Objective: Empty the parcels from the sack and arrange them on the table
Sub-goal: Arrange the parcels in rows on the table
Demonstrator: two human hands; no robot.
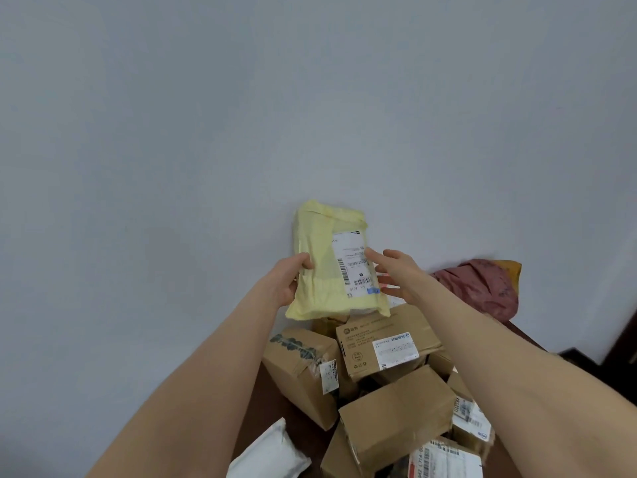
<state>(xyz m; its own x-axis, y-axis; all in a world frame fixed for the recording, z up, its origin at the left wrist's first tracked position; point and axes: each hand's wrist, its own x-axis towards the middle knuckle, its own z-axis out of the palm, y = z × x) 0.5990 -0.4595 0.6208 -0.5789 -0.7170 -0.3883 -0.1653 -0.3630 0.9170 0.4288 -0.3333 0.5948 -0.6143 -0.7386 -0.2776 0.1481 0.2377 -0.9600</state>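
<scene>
Nearest, lower edge: white soft plastic mailer pouch (269, 453), lying on the dark brown table (272, 401) and cut off by the frame.

Beside it, to the right: large plain brown cardboard box (396, 412), tilted, leaning on its neighbours. At its lower right, a brown carton with a red-and-white shipping label (444, 460), only partly in view.

Next back: brown cardboard box sealed with green-printed tape (300, 367), tilted, a small white label on its corner. Touching it on the right, a flat brown cardboard box with a printed logo and a white address label (382, 343), resting on top of the heap.

Above the heap, held clear of the table: pale yellow soft plastic parcel (320, 270), upright, its white barcode label facing the camera and its lower edge just over the flat box.

Left hand (289, 281): fingers and thumb curled round the parcel's left edge, gripping it.

Right hand (396, 270): fingers straight and spread, the tips touching the label and the parcel's right edge.

Further back, right: crumpled maroon plastic bag with a yellow end (482, 288), against the wall.

Behind all: plain pale grey wall (241, 115).
</scene>
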